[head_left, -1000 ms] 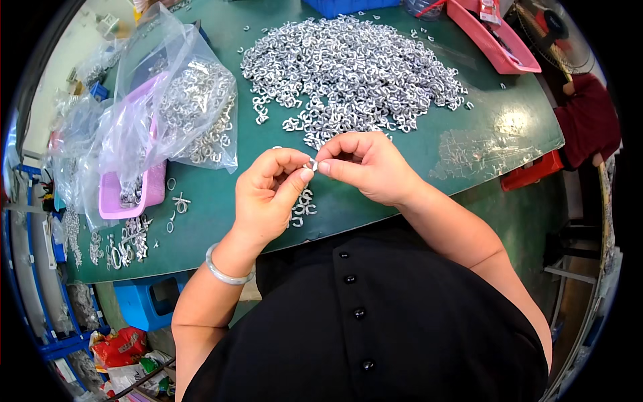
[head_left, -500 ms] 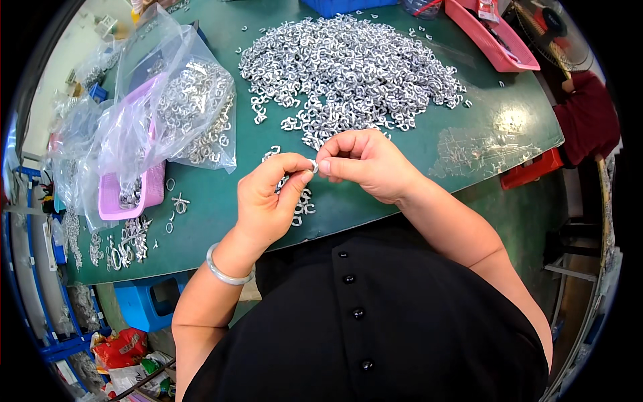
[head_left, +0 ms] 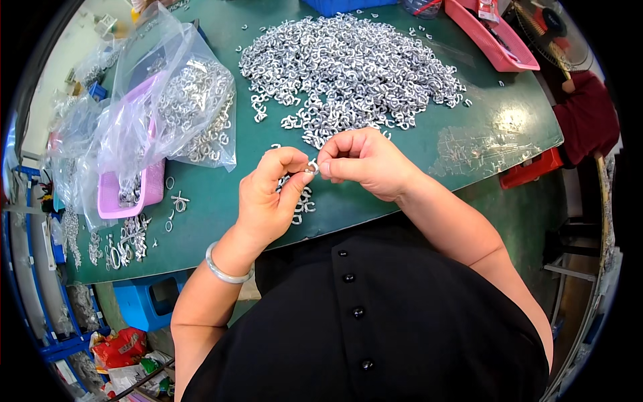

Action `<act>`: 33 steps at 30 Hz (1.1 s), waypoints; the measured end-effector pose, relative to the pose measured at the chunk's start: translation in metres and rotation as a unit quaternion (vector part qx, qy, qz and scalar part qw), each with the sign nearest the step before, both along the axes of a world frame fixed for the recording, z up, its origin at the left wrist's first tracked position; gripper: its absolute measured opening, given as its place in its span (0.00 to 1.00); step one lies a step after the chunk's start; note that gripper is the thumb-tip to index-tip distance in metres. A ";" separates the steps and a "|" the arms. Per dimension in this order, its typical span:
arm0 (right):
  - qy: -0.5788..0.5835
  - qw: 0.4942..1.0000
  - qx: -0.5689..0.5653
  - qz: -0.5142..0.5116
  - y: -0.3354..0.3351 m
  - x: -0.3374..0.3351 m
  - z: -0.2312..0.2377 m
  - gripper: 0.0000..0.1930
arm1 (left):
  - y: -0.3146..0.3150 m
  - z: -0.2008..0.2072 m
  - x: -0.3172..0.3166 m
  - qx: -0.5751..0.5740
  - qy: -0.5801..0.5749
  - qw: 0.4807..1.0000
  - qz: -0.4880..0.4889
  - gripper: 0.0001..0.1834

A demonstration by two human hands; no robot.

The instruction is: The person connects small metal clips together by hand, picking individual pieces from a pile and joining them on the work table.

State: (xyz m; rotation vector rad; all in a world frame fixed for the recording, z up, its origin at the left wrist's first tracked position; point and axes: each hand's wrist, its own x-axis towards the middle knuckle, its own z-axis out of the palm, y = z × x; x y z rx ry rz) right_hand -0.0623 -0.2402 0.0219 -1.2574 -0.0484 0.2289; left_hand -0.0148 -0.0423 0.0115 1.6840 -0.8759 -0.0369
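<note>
Close to the table's front edge, my two hands meet over a small silvery metal piece [head_left: 312, 166], its exact shape partly covered by fingers. My left hand [head_left: 262, 201], a pale bangle on its wrist, pinches the piece between thumb and index finger. My right hand [head_left: 370, 164] is closed, its thumb and index tips pressed together at the piece's right side. Below my left fingers lies a small group of U-shaped metal pieces [head_left: 305, 206], partly hidden by that hand. Beyond both hands spreads a large heap of similar U-shaped pieces [head_left: 355, 74].
Left on the green table [head_left: 207, 221] are a clear plastic bag of metal parts [head_left: 197, 114], a pink-purple basket [head_left: 154, 184] and loose rings and clasps [head_left: 137, 238]. A pink tray [head_left: 499, 50] stands far right. A blue stool [head_left: 144, 308] is below the left edge.
My left index finger has lifted slightly and drawn back, so more of the small metal piece shows. My right hand has barely moved.
</note>
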 end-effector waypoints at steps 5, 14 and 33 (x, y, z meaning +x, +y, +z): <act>-0.022 0.998 -0.054 -0.018 -0.007 0.003 0.005 0.05 | 0.004 0.012 0.002 0.052 -0.074 0.995 0.030 0.11; -0.349 0.753 -0.550 -0.095 -0.015 0.004 -0.012 0.07 | 0.037 -0.002 0.011 0.217 -0.222 0.949 0.051 0.09; -0.342 0.730 -0.583 -0.103 -0.014 -0.003 -0.019 0.08 | 0.010 0.003 0.020 0.294 -0.234 0.926 -0.022 0.17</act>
